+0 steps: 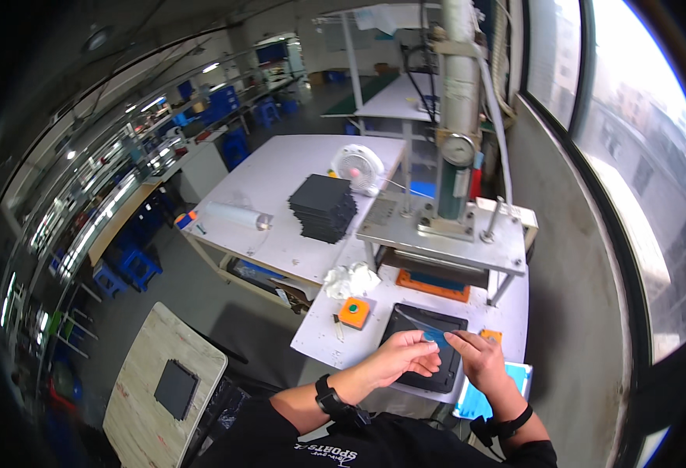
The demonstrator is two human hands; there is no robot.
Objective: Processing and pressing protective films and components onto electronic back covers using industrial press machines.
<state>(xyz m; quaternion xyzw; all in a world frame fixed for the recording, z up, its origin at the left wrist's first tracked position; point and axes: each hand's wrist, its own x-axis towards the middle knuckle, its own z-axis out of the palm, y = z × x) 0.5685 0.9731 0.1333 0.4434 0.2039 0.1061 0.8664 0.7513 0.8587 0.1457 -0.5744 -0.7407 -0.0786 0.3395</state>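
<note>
Both my hands meet over a black rectangular tray-like panel (454, 323) on the white table. A thin, clear bluish film (437, 338) is stretched between my fingertips. My left hand (409, 359) pinches it from the left, thumb and forefinger together and the other fingers curled. From the right, my right hand (479, 363) is closed on it with a pinch grip. The film's lower part is hidden by my hands. Beside my right wrist lies a light-blue sheet or stack with a pale border (477, 402).
A press (458, 179) stands ahead, with an orange and blue fixture (434, 286) beneath. To the left are an orange button box (355, 313) and crumpled white material (351, 279). Farther off sit stacked black sheets (323, 207) and a fan (358, 169). A wall (565, 234) borders the right.
</note>
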